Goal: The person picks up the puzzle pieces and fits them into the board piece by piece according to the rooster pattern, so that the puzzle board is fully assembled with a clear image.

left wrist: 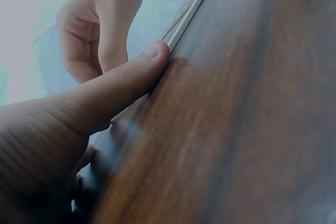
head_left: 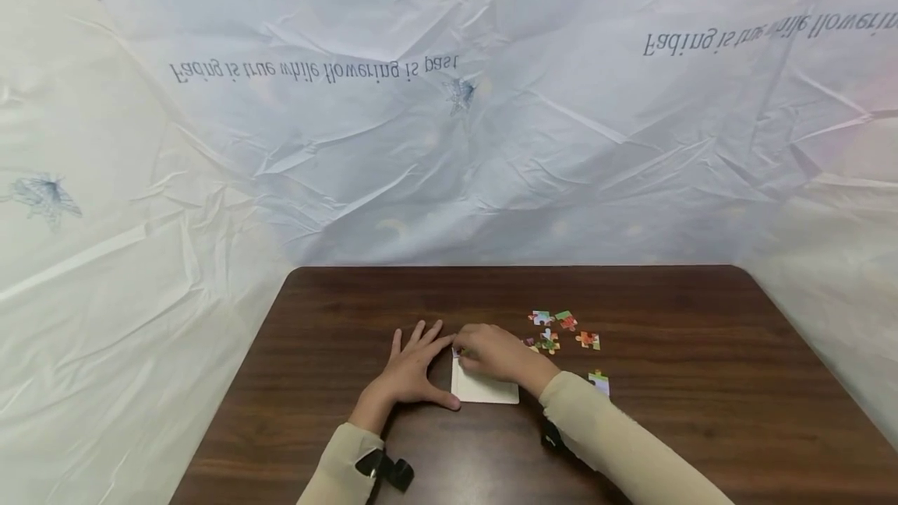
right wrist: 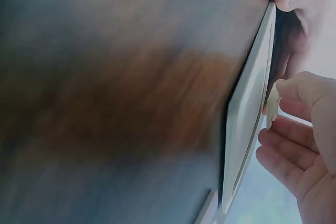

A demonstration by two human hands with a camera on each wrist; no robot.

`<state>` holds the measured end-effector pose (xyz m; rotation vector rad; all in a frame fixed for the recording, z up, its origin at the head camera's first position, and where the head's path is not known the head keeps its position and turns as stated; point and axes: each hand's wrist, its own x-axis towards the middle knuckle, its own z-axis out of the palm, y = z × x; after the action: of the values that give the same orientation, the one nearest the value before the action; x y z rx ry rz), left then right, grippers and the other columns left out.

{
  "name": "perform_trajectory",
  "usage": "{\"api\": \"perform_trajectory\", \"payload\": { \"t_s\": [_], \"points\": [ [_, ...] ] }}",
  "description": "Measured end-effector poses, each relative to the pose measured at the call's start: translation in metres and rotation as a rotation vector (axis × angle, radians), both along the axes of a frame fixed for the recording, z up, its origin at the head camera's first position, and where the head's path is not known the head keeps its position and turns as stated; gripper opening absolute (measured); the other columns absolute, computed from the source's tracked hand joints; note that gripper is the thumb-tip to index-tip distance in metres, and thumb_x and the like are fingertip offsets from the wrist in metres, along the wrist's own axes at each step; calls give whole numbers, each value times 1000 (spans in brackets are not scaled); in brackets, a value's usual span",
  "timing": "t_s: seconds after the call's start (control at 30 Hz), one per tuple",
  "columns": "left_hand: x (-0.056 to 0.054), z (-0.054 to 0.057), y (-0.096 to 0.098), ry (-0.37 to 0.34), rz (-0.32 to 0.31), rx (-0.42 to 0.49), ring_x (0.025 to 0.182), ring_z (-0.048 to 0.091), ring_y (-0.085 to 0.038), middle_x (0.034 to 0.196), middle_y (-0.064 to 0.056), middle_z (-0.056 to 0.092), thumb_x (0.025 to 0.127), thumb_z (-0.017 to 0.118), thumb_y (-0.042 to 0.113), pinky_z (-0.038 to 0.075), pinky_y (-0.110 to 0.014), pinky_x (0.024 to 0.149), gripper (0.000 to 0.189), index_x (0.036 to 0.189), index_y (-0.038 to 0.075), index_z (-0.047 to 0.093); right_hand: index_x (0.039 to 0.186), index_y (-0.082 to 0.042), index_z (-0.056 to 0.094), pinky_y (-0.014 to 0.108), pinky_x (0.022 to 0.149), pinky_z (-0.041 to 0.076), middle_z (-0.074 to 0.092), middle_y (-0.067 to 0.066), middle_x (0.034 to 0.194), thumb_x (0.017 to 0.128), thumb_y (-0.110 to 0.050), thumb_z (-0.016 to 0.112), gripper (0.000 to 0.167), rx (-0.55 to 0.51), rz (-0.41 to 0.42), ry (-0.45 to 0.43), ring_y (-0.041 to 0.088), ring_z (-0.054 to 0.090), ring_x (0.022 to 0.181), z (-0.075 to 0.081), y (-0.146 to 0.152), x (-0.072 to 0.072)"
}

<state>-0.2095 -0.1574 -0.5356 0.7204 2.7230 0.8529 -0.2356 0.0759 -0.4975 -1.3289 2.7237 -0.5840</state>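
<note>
A square white puzzle tray (head_left: pixel 489 391) with a thin raised rim lies flat on the table. Spread beside its left side, my left hand (head_left: pixel 407 375) has its thumb at the near left corner and its index fingertip by the far left corner. In the left wrist view the thumb (left wrist: pixel 131 74) lies against the tray's edge. Over the tray's far left corner, my right hand (head_left: pixel 496 353) pinches a puzzle piece (right wrist: pixel 272 106) between thumb and fingers. That piece stands tilted on edge, its pale side showing in the right wrist view, and the hand hides part of the tray.
Several loose puzzle pieces (head_left: pixel 550 341) lie on the brown table (head_left: pixel 666 427) right of the tray, some close behind my right wrist. One piece (head_left: pixel 599 383) sits beside the right forearm. White printed sheeting (head_left: pixel 435 139) hangs behind the table and along both sides.
</note>
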Motion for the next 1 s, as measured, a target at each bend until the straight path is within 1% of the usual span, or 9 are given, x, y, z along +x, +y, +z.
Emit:
{"api": "perform_trajectory", "payload": {
  "t_s": [0.13, 0.23, 0.43, 0.73, 0.87, 1.0],
  "points": [
    [-1, -1, 1, 9, 2, -6, 162, 2, -40, 176, -8, 18, 68, 91, 69, -8, -73, 121, 116, 164, 25, 42, 116, -8, 77, 35, 83, 60, 72, 6, 115, 101, -15, 72, 17, 23, -45, 24, 19, 71, 101, 2, 3, 3],
    [-2, -2, 1, 14, 7, -14, 162, 2, -39, 176, -7, 18, 68, 91, 70, -8, -72, 122, 116, 164, 26, 42, 113, -8, 78, 36, 82, 60, 73, 6, 113, 101, -15, 73, 15, 35, -69, 31, 20, 71, 98, 4, 4, 4],
    [-3, -3, 1, 17, 11, -15, 162, 3, -40, 176, -8, 19, 68, 91, 70, -8, -72, 122, 116, 163, 24, 43, 113, -8, 78, 33, 80, 59, 72, 4, 109, 100, -15, 74, 14, 32, -58, 27, 17, 70, 95, 2, 5, 4],
    [-2, -2, 1, 9, 14, -3, 162, 2, -38, 176, -7, 20, 69, 91, 69, -9, -71, 122, 116, 164, 24, 41, 116, -8, 76, 37, 83, 60, 72, 5, 110, 101, -16, 74, 17, 18, -50, 13, 22, 70, 101, 3, 2, 4],
    [-2, -1, 1, 4, 14, 2, 163, 3, -38, 176, -6, 20, 69, 91, 68, -9, -71, 122, 116, 164, 24, 41, 117, -7, 75, 39, 83, 60, 72, 6, 111, 100, -16, 76, 20, 10, -62, -6, 23, 69, 102, 2, 2, 4],
    [-1, -1, 0, -1, 17, 4, 163, 3, -38, 175, -6, 20, 69, 91, 67, -9, -71, 122, 116, 164, 24, 42, 116, -9, 75, 39, 83, 59, 73, 4, 111, 98, -17, 78, 20, -4, -96, -31, 23, 68, 103, 0, 0, 3]
  ]
}}
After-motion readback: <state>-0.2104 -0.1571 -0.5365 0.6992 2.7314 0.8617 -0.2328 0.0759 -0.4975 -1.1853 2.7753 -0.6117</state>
